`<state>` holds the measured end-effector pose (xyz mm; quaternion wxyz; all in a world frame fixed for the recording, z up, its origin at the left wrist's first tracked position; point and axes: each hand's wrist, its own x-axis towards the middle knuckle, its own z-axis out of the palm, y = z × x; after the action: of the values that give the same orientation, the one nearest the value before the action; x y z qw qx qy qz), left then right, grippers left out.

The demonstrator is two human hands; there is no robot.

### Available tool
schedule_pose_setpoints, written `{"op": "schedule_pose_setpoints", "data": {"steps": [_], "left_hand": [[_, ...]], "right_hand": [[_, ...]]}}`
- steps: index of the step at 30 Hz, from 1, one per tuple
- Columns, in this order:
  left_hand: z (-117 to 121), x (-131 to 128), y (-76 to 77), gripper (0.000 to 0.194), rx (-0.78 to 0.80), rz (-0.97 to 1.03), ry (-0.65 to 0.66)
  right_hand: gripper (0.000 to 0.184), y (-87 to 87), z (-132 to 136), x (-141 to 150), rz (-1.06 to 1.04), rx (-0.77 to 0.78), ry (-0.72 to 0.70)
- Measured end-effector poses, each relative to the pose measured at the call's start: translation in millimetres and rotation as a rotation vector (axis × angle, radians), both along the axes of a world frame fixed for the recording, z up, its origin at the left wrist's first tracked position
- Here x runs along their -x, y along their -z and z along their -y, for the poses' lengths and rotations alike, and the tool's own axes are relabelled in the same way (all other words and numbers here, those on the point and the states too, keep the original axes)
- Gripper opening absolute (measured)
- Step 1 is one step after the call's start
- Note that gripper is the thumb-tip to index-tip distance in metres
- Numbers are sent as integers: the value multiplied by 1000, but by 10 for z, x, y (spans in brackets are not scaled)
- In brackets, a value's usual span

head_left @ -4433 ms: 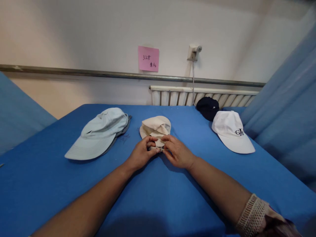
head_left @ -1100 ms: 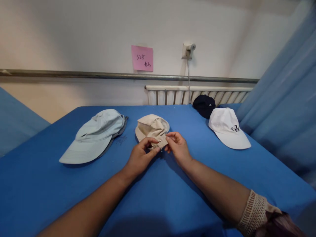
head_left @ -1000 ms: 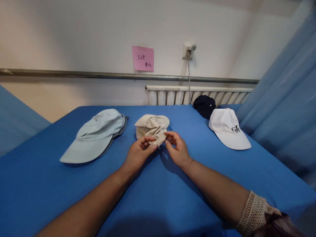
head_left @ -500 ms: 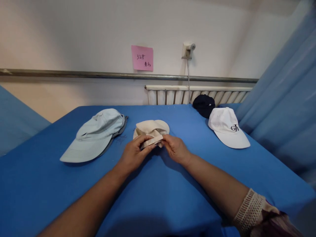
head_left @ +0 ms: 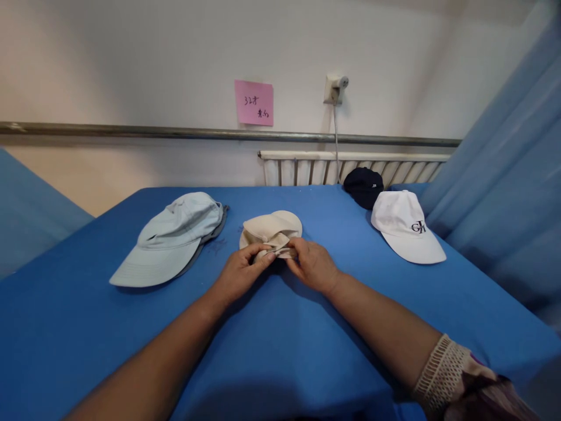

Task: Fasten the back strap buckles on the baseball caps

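Observation:
A beige cap [head_left: 270, 227] lies in the middle of the blue-covered table [head_left: 280, 339], its brim pointing away from me and its strap end towards me. My left hand [head_left: 241, 270] pinches the near left edge of the cap between thumb and fingers. On the near right, my right hand [head_left: 313, 264] has its fingers closed on the strap, close to the left thumb. The fingertips partly cover the strap, and whether its ends are joined is hidden.
To the left, a pale grey-green cap [head_left: 169, 248] rests on a darker grey cap [head_left: 211, 235]. A white cap [head_left: 405, 228] with black letters sits at the right, in front of a dark navy cap [head_left: 363, 186]. A radiator [head_left: 302, 169] stands behind the table; blue curtains [head_left: 499, 175] hang at the right.
The strap, which stood out straight between my hands, now lies bent down against the cap. My fingers have drawn slightly closer together; the other caps stay put.

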<state>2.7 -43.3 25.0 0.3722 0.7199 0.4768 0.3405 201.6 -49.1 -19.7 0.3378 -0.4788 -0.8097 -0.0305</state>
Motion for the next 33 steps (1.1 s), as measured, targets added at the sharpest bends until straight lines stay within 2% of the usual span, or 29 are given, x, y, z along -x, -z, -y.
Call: {"op": "schedule_pose_setpoints", "data": {"steps": [4,8,13,15,17,20,22,29,31,33], "left_hand": [[7,-9,20,34,54,105,-4],[17,-8,46,27,115,245,29],[38,-15,13,25,124,318,15],[54,-19,-25,25,90,254,11],[74,-17,-64,25,11,106,-18],[115,-11,-106,26,-218,-148,-109],[144,-10,-115,26,-345,-248,-148],[157,12,-94,20,-553,-342,-180],[135,23,-87,19,-559,-360,-135],[114,22,-64,19,-501,-370,-67]], "right_hand": [[17,-11,-5,-20,-14,-72,-90],[19,-42,-1,-48,-130,-135,-215],[18,-50,-8,-78,-240,-197,-267],[19,-46,-17,-82,-238,-222,-274],[20,-39,-26,-81,-218,-227,-272],[21,-24,-38,-69,-184,-206,-277],[21,-12,-43,-60,-167,-191,-282],[21,30,-55,-37,-142,-143,-274],[22,41,-57,-33,-137,-140,-282],[22,53,-55,-28,-130,-142,-284]]}}
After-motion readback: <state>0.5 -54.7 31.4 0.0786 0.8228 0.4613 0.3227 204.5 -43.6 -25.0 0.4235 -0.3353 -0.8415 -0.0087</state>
